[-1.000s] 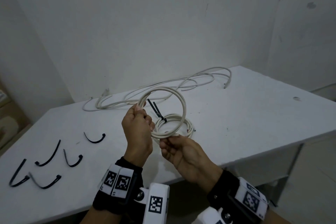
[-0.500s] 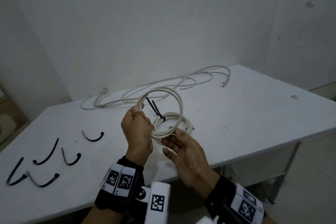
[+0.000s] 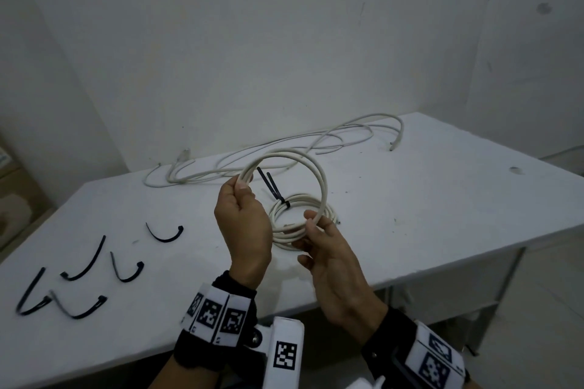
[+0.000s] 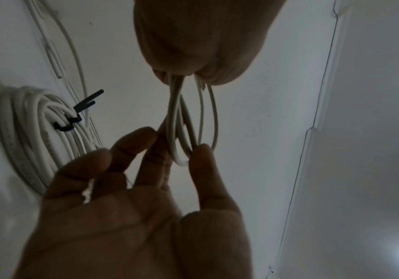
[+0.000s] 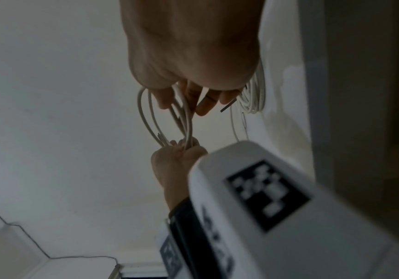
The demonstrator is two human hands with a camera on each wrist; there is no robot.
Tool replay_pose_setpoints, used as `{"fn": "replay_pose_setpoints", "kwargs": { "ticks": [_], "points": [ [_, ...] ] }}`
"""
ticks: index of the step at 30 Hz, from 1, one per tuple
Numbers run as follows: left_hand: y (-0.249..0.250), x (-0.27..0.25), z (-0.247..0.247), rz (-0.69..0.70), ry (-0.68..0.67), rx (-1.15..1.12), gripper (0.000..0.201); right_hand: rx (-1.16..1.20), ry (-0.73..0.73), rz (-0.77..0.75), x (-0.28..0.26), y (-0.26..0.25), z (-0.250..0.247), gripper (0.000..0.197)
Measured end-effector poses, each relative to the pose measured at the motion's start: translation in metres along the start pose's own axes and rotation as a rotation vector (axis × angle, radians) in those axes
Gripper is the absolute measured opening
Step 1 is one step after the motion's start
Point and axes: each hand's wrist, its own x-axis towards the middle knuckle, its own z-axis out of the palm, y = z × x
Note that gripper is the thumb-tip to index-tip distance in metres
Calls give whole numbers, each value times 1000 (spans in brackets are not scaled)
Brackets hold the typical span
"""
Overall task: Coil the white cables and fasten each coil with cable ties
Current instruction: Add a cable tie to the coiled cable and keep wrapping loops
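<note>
A person holds a white cable coil (image 3: 294,167) upright above a white surface (image 3: 442,199). The left hand (image 3: 243,221) pinches the loops at the coil's ten o'clock. The right hand (image 3: 328,249), half a second ago lower with its fingers spread loosely beneath the coil, has risen to its five o'clock and now closes thumb and fingertips on the strands. The loops look gathered, likely ready for tying. Behind lies a finished coil (image 3: 300,202) with a black tie (image 3: 275,188). Spare ties (image 3: 126,268) wait at eight o'clock, loose cables (image 3: 284,148) at twelve.
</note>
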Motion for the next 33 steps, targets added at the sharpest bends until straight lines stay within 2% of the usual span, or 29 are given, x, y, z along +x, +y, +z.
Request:
{"fn": "replay_pose_setpoints", "kwargs": {
  "ticks": [4, 7, 10, 12, 16, 18, 22, 25, 30, 33],
  "points": [
    [14, 0, 1, -190, -24, -157, 34, -25, -29, -35, 0, -4, -7, 25],
    [18, 3, -1, -270, -25, -232, 34, 81, -75, -3, -1, -9, -11, 21],
    [21, 6, -5, -282, -51, -250, 32, 28, -96, 34, 0, -15, -14, 33],
    [22, 9, -7, -281, -87, -235, 29, -74, -54, 23, 2, -20, -16, 39],
    [23, 13, -12, -279, -170, -166, 29, -235, 16, 21, 14, -36, -17, 29],
    [24, 13, -14, -277, -198, -135, 29, -262, -12, 47, 18, -41, -15, 29],
    [28, 14, -16, -295, -206, -102, 27, -296, -46, -29, 18, -38, -12, 10],
    [28, 15, -19, -308, -207, -107, 25, -284, -37, -40, 16, -31, -15, 10],
    [26, 19, -24, -333, -267, -101, 15, -337, -56, 28, 16, -28, -16, 20],
    [26, 20, -23, -328, -303, -69, 14, -435, -54, -62, 21, -31, -15, 17]
  ]
}}
